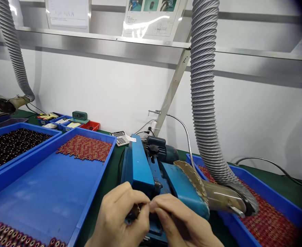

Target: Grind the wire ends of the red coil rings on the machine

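My left hand (120,216) and my right hand (181,223) meet at the front of a blue bench machine (140,164), fingertips pinched together over a small dark part (135,212) at its front end. What exactly each hand grips is hidden by the fingers. A worn round disc (192,176) sits on the machine's right side, just above my right hand. A blue tray (63,185) on the left holds several small red ring-shaped parts (85,147).
A grey ribbed extraction hose (204,103) drops to a metal nozzle (222,199) beside the disc. Another blue tray (269,206) with red parts lies right. A tray of dark parts (9,142), a calculator (120,138), a timer (79,115) stand behind.
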Motion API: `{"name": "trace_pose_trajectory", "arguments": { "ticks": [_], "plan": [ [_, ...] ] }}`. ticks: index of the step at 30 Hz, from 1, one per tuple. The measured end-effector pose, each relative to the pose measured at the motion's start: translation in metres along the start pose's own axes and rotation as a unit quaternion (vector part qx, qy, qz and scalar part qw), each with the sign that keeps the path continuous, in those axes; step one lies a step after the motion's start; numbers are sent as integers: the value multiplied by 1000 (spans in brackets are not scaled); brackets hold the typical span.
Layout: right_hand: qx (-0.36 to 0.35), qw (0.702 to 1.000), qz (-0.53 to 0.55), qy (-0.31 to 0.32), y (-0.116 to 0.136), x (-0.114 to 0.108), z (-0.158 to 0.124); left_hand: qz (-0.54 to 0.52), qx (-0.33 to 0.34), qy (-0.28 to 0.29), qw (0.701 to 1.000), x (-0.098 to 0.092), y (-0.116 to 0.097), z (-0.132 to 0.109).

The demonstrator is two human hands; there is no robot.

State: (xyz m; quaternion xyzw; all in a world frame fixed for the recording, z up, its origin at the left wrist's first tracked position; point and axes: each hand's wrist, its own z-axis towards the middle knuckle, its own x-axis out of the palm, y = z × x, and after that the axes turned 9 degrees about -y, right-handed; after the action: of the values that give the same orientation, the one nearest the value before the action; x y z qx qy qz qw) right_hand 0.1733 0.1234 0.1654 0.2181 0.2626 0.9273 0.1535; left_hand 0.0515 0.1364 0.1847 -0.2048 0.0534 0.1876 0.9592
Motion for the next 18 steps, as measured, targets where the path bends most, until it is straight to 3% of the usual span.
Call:
{"name": "trace_pose_trajectory", "arguments": {
  "ticks": [3, 5, 7, 9, 11, 13, 15, 18],
  "plan": [
    [-58, 997, -57, 4, 1, 4, -3, 8, 14, 4, 1000, -1, -1, 2],
    [-21, 995, -92, 17, 4, 4, -3, 45, 57, -1, 997, 0, 0, 1],
    [115, 988, -85, 51, 7, 1, 0, 91, 113, -5, 989, 1, 2, 0],
    [292, 951, 0, 101, 8, -4, 4, 116, 146, -6, 982, 2, 4, -2],
    [374, 910, 125, 128, 8, -8, 9, 104, 130, -9, 986, 2, 4, -3],
    [311, 928, 168, 120, 5, -9, 11, 58, 73, -5, 996, 0, 3, -3],
    [177, 972, 124, 94, 1, -8, 9, 3, 3, 12, 1000, -2, 1, -2],
    [14, 997, 32, 67, -3, -3, 3, -49, -56, 34, 997, -3, -1, 1]
  ]
}}
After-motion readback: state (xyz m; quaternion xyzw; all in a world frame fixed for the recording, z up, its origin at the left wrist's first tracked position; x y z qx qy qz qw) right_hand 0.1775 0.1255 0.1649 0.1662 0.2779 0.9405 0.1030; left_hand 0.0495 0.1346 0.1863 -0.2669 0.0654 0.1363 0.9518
